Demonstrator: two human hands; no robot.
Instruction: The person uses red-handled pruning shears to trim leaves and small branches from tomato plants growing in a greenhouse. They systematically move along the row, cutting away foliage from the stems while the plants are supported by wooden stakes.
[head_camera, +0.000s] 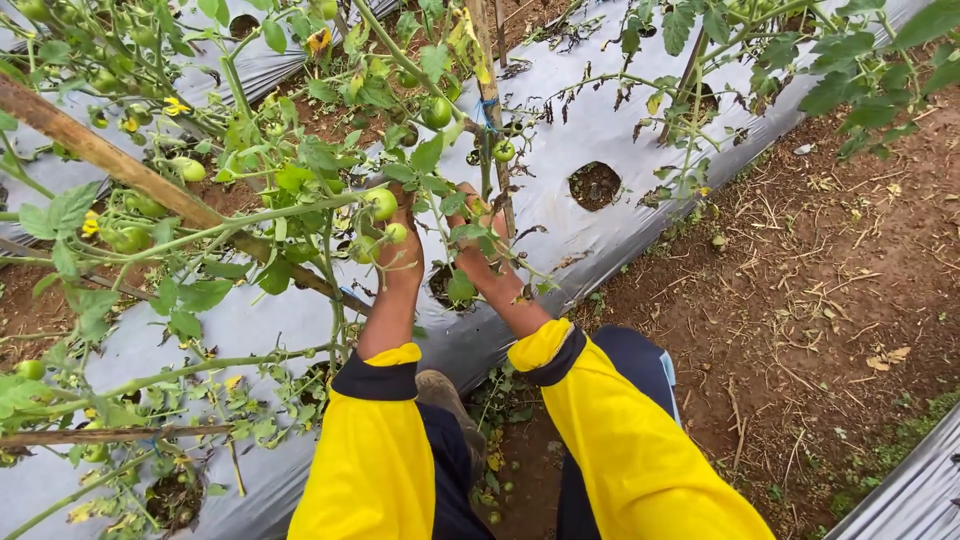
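Note:
Both my arms, in yellow sleeves with dark cuffs, reach into a tomato plant (300, 170) with green leaves and several unripe green tomatoes. My left hand (402, 250) is up among the stems, next to a green tomato (381, 203) and a smaller one (396, 233); leaves hide its fingers. My right hand (478, 250) reaches beside it toward the plant's base near a thin upright stake (492, 100); foliage covers its fingers too. I cannot tell what either hand holds.
Silver plastic mulch (600, 110) covers the raised bed, with round planting holes (594, 185). A thick bamboo pole (130, 170) slants across the left. Bare brown soil (830, 290) forms the furrow on the right. My shoe (445, 395) shows between my arms.

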